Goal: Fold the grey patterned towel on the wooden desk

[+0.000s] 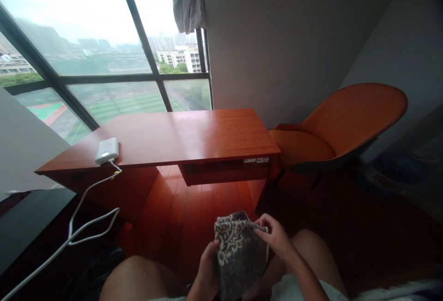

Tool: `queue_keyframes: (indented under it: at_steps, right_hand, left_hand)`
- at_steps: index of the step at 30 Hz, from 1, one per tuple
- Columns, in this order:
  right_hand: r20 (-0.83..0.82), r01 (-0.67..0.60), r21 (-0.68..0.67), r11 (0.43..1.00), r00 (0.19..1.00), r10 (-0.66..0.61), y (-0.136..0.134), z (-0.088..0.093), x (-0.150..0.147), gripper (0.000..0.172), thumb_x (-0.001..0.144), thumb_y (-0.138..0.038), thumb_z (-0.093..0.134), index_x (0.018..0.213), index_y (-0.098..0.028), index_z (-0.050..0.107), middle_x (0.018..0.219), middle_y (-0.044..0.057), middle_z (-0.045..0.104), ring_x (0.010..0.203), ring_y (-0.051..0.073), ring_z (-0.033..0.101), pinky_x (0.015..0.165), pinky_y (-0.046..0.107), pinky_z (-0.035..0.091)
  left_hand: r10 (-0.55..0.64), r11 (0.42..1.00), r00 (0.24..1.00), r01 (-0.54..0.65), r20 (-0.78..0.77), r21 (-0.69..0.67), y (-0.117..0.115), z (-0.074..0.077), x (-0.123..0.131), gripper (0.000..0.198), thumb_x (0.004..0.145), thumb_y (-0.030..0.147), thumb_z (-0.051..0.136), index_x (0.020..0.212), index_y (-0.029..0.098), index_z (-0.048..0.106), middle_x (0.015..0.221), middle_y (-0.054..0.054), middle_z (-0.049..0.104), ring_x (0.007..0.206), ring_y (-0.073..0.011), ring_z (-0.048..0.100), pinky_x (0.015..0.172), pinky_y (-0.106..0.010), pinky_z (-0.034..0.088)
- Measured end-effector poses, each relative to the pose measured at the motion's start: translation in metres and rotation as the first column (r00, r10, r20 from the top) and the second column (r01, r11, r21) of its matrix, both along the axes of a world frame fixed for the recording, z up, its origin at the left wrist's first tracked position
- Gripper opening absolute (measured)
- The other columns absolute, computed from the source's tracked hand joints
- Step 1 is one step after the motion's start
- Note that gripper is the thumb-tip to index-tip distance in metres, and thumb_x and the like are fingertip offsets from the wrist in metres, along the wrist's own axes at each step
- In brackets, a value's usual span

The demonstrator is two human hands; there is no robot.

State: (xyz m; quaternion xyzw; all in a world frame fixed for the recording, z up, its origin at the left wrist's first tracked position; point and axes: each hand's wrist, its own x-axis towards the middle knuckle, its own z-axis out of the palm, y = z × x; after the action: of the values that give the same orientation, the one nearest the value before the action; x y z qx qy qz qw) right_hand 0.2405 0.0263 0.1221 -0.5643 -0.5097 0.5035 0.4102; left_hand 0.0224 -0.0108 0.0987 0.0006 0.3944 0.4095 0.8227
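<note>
Above my lap I hold a grey piece of fabric (238,257) with a cream and brown scroll pattern along its upper left part. It looks folded or pouch-like; I cannot tell which. My left hand (208,264) grips its left edge, the thumb resting on the front and the other fingers hidden behind. At the upper right corner, my right hand (274,234) pinches the edge between thumb and fingers. The fabric's lower end hangs between my knees.
Ahead stands a reddish wooden desk (194,135) with a white power adapter (107,150) on its left part. A white cable (83,195) runs from it toward the lower left. An orange chair (353,121) is at the right, and a window (104,52) lies behind the desk.
</note>
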Motion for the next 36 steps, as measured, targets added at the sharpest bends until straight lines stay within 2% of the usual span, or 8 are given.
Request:
queue_keyframes:
  at_steps: [6, 11, 14, 19, 24, 29, 33, 36]
  right_hand:
    - [0.083, -0.202, 0.023, 0.979, 0.976, 0.200, 0.000, 0.043, -0.005, 0.015, 0.069, -0.031, 0.067, 0.080, -0.022, 0.064, 0.080, -0.001, 0.067, 0.078, 0.017, 0.059, 0.071, 0.029, 0.044]
    - [0.070, -0.250, 0.057, 0.967, 0.967, 0.246, 0.012, 0.036, -0.004, 0.009, 0.069, -0.027, 0.066, 0.071, -0.021, 0.060, 0.128, 0.006, 0.060, 0.121, 0.025, 0.051, 0.102, 0.038, 0.035]
    - [0.053, -0.294, -0.010, 0.956, 0.954, 0.294, 0.016, 0.027, 0.001, 0.013, 0.069, -0.030, 0.065, 0.076, -0.021, 0.060, 0.098, 0.003, 0.068, 0.093, 0.021, 0.060, 0.082, 0.033, 0.043]
    - [0.225, -0.244, 0.061, 0.968, 0.948, 0.225, 0.017, 0.032, 0.003, 0.017, 0.068, -0.035, 0.068, 0.071, -0.019, 0.061, 0.074, -0.003, 0.055, 0.068, 0.012, 0.048, 0.063, 0.026, 0.036]
    - [0.208, -0.292, 0.154, 0.944, 0.943, 0.258, 0.016, 0.061, -0.003, 0.027, 0.064, -0.042, 0.073, 0.070, -0.019, 0.060, 0.078, -0.001, 0.055, 0.071, 0.012, 0.049, 0.062, 0.027, 0.037]
    - [0.227, -0.352, 0.249, 0.902, 0.927, 0.299, 0.019, 0.105, -0.012, 0.020, 0.069, -0.041, 0.070, 0.073, -0.022, 0.066, 0.085, 0.000, 0.055, 0.074, 0.011, 0.051, 0.063, 0.026, 0.039]
    - [0.295, -0.439, 0.302, 0.846, 0.887, 0.354, 0.032, 0.135, -0.015, 0.018, 0.070, -0.040, 0.070, 0.075, -0.023, 0.068, 0.088, 0.001, 0.056, 0.078, 0.011, 0.053, 0.068, 0.025, 0.042]
    - [0.335, -0.480, 0.362, 0.799, 0.867, 0.369, 0.043, 0.145, -0.013, 0.017, 0.070, -0.039, 0.069, 0.076, -0.022, 0.068, 0.087, 0.001, 0.058, 0.081, 0.011, 0.055, 0.071, 0.025, 0.043]
  left_hand:
    - [-0.063, 0.964, 0.993, 0.085, -0.096, 0.253, -0.005, 0.006, -0.003, 0.048, 0.070, 0.029, 0.071, 0.115, 0.019, 0.058, 0.102, -0.008, 0.074, 0.096, -0.0261, 0.067, 0.088, -0.036, 0.046]
    - [-0.129, 0.955, 0.974, 0.173, -0.187, 0.243, -0.007, 0.003, -0.003, 0.041, 0.062, 0.018, 0.066, 0.102, 0.016, 0.062, 0.086, -0.007, 0.073, 0.079, -0.0235, 0.067, 0.072, -0.032, 0.047]
    - [-0.098, 0.974, 0.982, 0.128, -0.160, 0.188, -0.006, -0.003, -0.006, 0.036, 0.059, 0.018, 0.060, 0.096, 0.017, 0.063, 0.084, -0.005, 0.073, 0.080, -0.0234, 0.067, 0.072, -0.032, 0.047]
    - [-0.078, 0.956, 0.982, 0.122, -0.170, 0.266, 0.000, -0.005, -0.010, 0.039, 0.068, 0.024, 0.061, 0.106, 0.018, 0.062, 0.101, -0.008, 0.072, 0.100, -0.0283, 0.065, 0.086, -0.038, 0.048]
    - [0.103, 0.777, 0.824, 0.284, -0.558, 0.562, 0.020, -0.003, -0.013, 0.077, 0.068, 0.032, 0.073, 0.136, 0.022, 0.040, 0.137, -0.010, 0.053, 0.129, -0.0310, 0.046, 0.107, -0.040, 0.036]
    - [0.346, 0.644, 0.561, 0.441, -0.752, 0.625, 0.047, 0.010, -0.017, 0.096, 0.079, 0.036, 0.065, 0.149, 0.026, 0.000, 0.151, -0.012, 0.034, 0.138, -0.0258, 0.035, 0.115, -0.045, 0.025]
    - [0.498, 0.479, 0.443, 0.576, -0.746, 0.662, 0.062, 0.041, -0.019, 0.081, 0.080, 0.030, 0.064, 0.146, 0.031, 0.018, 0.153, -0.010, 0.029, 0.141, -0.0277, 0.027, 0.115, -0.049, 0.025]
    - [0.547, 0.323, 0.448, 0.666, -0.707, 0.672, 0.072, 0.070, -0.017, 0.064, 0.080, 0.027, 0.064, 0.138, 0.031, 0.037, 0.155, -0.010, 0.023, 0.144, -0.0294, 0.019, 0.115, -0.050, 0.023]
